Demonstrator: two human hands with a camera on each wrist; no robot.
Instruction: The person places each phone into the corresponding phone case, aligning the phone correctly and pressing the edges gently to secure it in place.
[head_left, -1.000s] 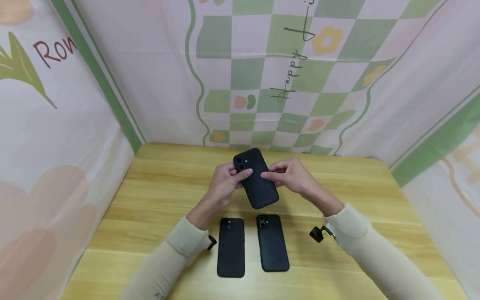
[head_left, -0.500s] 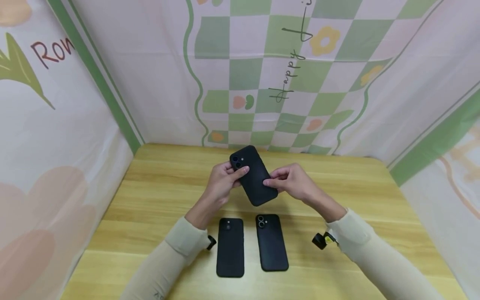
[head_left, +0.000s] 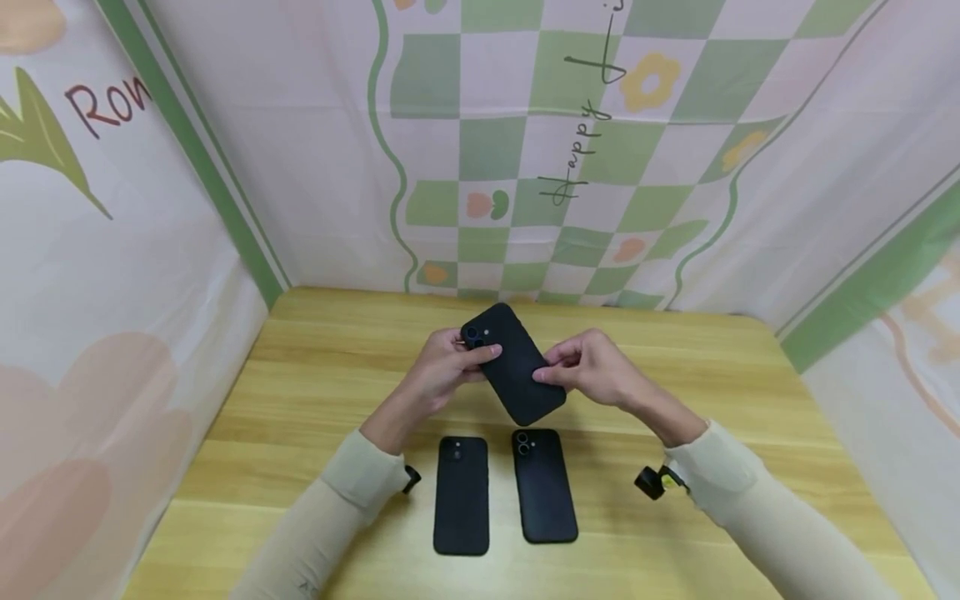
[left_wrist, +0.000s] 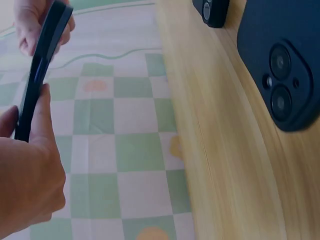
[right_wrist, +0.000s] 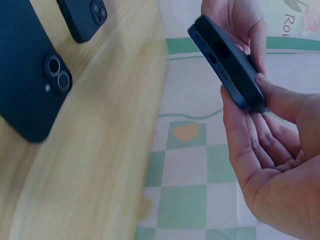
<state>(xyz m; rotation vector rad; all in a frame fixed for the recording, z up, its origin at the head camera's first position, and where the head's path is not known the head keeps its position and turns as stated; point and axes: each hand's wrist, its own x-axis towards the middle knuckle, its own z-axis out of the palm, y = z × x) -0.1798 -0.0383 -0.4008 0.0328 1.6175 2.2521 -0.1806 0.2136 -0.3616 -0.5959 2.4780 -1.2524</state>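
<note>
In the head view, a black smartphone in a case [head_left: 517,379] is held above the table, tilted with its camera back up. My left hand [head_left: 435,367] grips its upper left edge, thumb across the back near the lenses. My right hand [head_left: 596,371] pinches the lower right edge between thumb and fingers. The left wrist view shows the phone [left_wrist: 42,65] nearly edge-on in the left hand [left_wrist: 30,185]. In the right wrist view, the phone's bottom edge [right_wrist: 225,65] with its port opening faces the camera, and the right hand [right_wrist: 275,170] holds a corner.
Two more black phones, one on the left [head_left: 461,500] and one on the right [head_left: 545,492], lie back up on the wooden table [head_left: 300,400], nearer me than the held one. A patterned cloth [head_left: 495,142] hangs behind the table's far edge.
The held phone has tilted further, its lower end swinging slightly right. My right hand has slid down along its right edge towards the lower corner. Both phones on the table have stayed put.
</note>
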